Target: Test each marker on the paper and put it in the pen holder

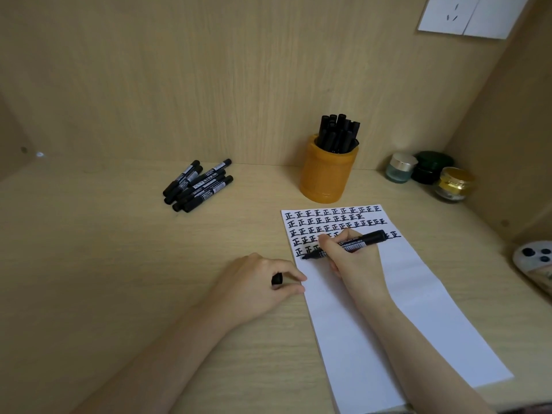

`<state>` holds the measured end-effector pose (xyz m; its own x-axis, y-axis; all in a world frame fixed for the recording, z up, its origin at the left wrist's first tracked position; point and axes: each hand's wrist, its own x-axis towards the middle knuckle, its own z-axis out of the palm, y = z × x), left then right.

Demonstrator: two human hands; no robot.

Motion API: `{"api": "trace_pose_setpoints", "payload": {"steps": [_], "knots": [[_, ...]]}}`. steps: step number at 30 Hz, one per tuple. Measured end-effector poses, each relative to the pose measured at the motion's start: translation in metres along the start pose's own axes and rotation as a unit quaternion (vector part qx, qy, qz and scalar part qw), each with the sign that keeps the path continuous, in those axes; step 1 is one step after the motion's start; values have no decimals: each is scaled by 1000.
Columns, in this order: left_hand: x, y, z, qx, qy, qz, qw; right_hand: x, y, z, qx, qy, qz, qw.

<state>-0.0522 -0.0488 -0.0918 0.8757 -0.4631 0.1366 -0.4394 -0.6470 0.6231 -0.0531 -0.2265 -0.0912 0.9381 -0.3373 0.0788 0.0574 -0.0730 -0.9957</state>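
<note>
Wooden desk (119, 264) bears a paper (418, 309) with rows of inked characters at its top, where the right hand (355, 264) grips an uncapped marker (358, 242), tip touching the sheet. Beside it the left hand (257, 285) curls round the cap (277, 278) at the paper's edge. Behind stand a holder (325, 177) full of markers and, further left, a loose pile (198, 185).

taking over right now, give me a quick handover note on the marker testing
Right hand grips an uncapped marker, tip on the paper at the lowest row of marks. Left hand holds a cap beside the paper's left edge. Done: standing markers fill the pen holder. Left: finish this mark, cap it, drop it in the holder, then test the pile of markers lying left of the holder.
</note>
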Motion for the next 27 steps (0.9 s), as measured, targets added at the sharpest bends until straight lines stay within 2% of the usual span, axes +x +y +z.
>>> {"api": "trace_pose_setpoints", "payload": {"steps": [15,19,27], "knots": [[1,2,0,6,0,-9,1000,0,6,2,-43,-17,-33,998],[1,1,0,-2,3,-7,1000,0,6,2,-61,10,-41,997],[2,0,0,-6,-1,-3,1000,0,5,0,-38,0,-28,999]]}}
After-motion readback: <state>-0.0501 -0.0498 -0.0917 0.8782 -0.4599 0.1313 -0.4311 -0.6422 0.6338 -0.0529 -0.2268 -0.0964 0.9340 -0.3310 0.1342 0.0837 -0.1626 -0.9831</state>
